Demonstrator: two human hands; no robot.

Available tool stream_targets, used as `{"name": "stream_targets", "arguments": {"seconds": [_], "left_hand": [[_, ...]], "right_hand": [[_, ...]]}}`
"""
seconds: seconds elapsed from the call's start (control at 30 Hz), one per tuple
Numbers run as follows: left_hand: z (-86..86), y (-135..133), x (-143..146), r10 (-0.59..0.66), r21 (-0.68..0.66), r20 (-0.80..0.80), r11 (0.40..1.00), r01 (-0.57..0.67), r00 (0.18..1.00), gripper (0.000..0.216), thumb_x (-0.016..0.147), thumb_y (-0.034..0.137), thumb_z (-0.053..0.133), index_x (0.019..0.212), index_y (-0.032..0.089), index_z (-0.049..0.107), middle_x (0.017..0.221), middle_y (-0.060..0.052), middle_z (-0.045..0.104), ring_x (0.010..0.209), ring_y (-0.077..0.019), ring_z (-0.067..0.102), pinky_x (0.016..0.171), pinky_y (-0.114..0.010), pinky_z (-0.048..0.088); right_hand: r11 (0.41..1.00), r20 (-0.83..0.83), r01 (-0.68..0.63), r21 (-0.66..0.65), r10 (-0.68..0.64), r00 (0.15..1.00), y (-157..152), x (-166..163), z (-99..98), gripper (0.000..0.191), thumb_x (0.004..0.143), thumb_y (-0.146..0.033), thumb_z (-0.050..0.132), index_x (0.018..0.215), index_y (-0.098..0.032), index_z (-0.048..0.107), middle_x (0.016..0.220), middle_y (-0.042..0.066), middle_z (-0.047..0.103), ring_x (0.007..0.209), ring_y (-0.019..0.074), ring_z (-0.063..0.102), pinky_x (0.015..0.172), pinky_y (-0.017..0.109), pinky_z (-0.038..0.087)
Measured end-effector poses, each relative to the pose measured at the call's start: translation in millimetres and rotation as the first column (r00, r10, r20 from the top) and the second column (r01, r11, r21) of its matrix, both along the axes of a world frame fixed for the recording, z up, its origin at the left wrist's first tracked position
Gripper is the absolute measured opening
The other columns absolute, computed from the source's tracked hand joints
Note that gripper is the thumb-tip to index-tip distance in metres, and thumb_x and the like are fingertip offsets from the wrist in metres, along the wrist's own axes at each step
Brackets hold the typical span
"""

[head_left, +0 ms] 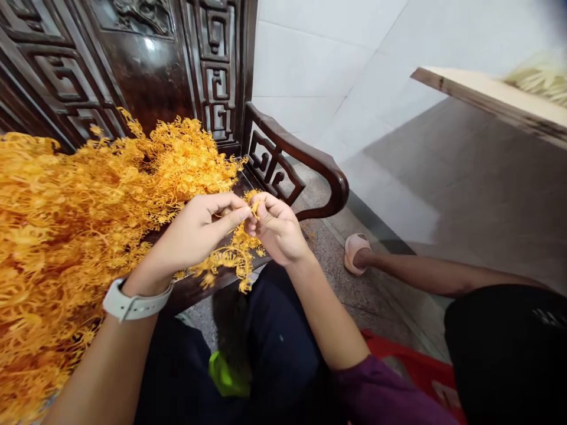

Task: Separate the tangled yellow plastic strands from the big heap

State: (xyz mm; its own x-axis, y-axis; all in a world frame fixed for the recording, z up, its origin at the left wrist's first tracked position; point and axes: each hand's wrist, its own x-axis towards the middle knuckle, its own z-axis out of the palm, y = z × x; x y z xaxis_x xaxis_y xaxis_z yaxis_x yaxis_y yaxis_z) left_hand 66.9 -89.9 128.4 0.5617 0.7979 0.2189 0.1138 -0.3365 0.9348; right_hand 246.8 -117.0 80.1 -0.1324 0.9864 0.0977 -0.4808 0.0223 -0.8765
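Note:
My left hand (204, 224), with a pale watch strap on the wrist, closes thumb and forefinger on a small orange plastic flower piece (256, 209). My right hand (279, 229) pinches the same piece from the other side, its fingers curled and fingertips meeting the left ones. Part of the piece is hidden by the fingers. Below the hands, a curled strand of orange plastic flower pieces (228, 258) lies at the bench edge and hangs over it. A large heap of such pieces (88, 206) spreads to the left of my left hand.
The heap rests on a dark carved wooden bench, whose curved armrest (310, 153) rises beyond my hands. At the right, another person's leg (411, 273) reaches across. A wooden board (478, 88) juts in at upper right, and something red (398, 354) stands low.

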Motion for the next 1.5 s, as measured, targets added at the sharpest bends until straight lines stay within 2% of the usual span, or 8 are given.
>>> {"name": "stream_targets", "arguments": {"seconds": [0.17, 0.43, 0.63, 0.8, 0.97, 1.13, 1.37, 1.5], "left_hand": [[5.8, -8.7, 3.1, -0.111, -0.217, 0.119, 0.967, 0.135, 0.987, 0.020, 0.095, 0.037, 0.076, 0.085, 0.020, 0.080, 0.083, -0.008, 0.076, 0.076, -0.0192, 0.071, 0.073, -0.029, 0.058], [-0.4, -11.1, 2.9, -0.117, -0.259, 0.182, 0.952, 0.162, 0.976, 0.021, 0.087, 0.039, 0.083, 0.078, 0.021, 0.077, 0.071, -0.004, 0.068, 0.063, -0.0151, 0.062, 0.063, -0.028, 0.051], [7.4, -9.3, -3.8, 0.251, -0.363, 0.397, 0.926, -0.100, 0.883, 0.039, 0.085, 0.047, 0.078, 0.063, 0.024, 0.056, 0.049, 0.005, 0.032, 0.052, -0.0143, 0.046, 0.065, -0.033, 0.053], [11.0, 3.8, -15.4, 0.418, -0.419, 0.334, 0.869, -0.264, 0.845, 0.032, 0.088, 0.044, 0.081, 0.073, 0.024, 0.061, 0.058, 0.003, 0.043, 0.060, -0.0159, 0.058, 0.068, -0.032, 0.054], [-1.7, 22.5, -20.4, 0.512, -0.445, 0.303, 0.822, -0.355, 0.804, 0.022, 0.094, 0.035, 0.079, 0.082, 0.021, 0.067, 0.069, 0.001, 0.056, 0.062, -0.0115, 0.058, 0.064, -0.026, 0.048], [-10.4, 31.3, -20.6, 0.527, -0.401, 0.332, 0.829, -0.389, 0.782, 0.019, 0.098, 0.012, 0.068, 0.080, 0.015, 0.065, 0.076, 0.002, 0.062, 0.060, -0.0053, 0.052, 0.059, -0.022, 0.040], [-9.4, 29.2, -23.9, 0.527, -0.252, 0.297, 0.847, -0.467, 0.796, 0.022, 0.098, 0.020, 0.073, 0.079, 0.018, 0.063, 0.064, 0.006, 0.053, 0.059, -0.0059, 0.049, 0.057, -0.022, 0.040], [-10.9, 31.2, -24.7, 0.537, -0.245, 0.271, 0.841, -0.483, 0.799, 0.021, 0.099, 0.018, 0.070, 0.079, 0.017, 0.063, 0.065, 0.006, 0.052, 0.060, -0.0050, 0.048, 0.059, -0.021, 0.041]], "right_hand": [[0.951, -0.153, -0.300, 0.074, 0.308, 0.939, -2.8, 7.2, -1.5, 0.037, 0.083, -0.040, 0.089, 0.085, -0.022, 0.057, 0.068, -0.006, 0.050, 0.059, 0.0097, 0.044, 0.058, 0.025, 0.041], [0.931, -0.110, -0.284, 0.228, 0.314, 0.943, -5.9, 4.7, -3.8, 0.034, 0.088, -0.041, 0.084, 0.083, -0.022, 0.056, 0.069, -0.004, 0.050, 0.060, 0.0102, 0.039, 0.059, 0.026, 0.037], [0.898, -0.234, -0.173, 0.404, 0.284, 0.930, -6.8, 4.8, 4.0, 0.039, 0.082, -0.036, 0.086, 0.070, -0.027, 0.050, 0.059, -0.006, 0.035, 0.056, 0.0140, 0.035, 0.052, 0.027, 0.038], [0.976, 0.137, -0.028, 0.217, -0.002, 0.991, -1.4, 6.6, -3.3, 0.024, 0.089, -0.045, 0.083, 0.091, -0.027, 0.067, 0.073, -0.003, 0.055, 0.064, 0.0139, 0.047, 0.061, 0.030, 0.044], [0.886, 0.563, 0.241, 0.397, -0.442, 0.699, 26.2, 30.9, -30.4, 0.017, 0.094, -0.039, 0.077, 0.101, -0.024, 0.075, 0.085, 0.000, 0.064, 0.071, 0.0131, 0.051, 0.068, 0.030, 0.045], [0.823, 0.618, 0.444, 0.354, -0.562, 0.550, 53.8, 82.5, -66.9, 0.016, 0.089, -0.031, 0.068, 0.100, -0.020, 0.074, 0.084, 0.001, 0.068, 0.067, 0.0129, 0.054, 0.067, 0.029, 0.047], [0.835, 0.945, 0.491, 0.249, -0.320, 0.065, 51.5, 130.1, -107.7, 0.032, 0.084, -0.021, 0.057, 0.103, -0.009, 0.080, 0.094, 0.014, 0.079, 0.086, 0.0248, 0.070, 0.087, 0.039, 0.054], [0.883, 0.981, 0.437, 0.173, -0.192, -0.001, 48.0, 131.7, -110.5, 0.036, 0.087, -0.024, 0.058, 0.112, -0.009, 0.080, 0.094, 0.015, 0.081, 0.088, 0.0278, 0.071, 0.088, 0.040, 0.055]]}}
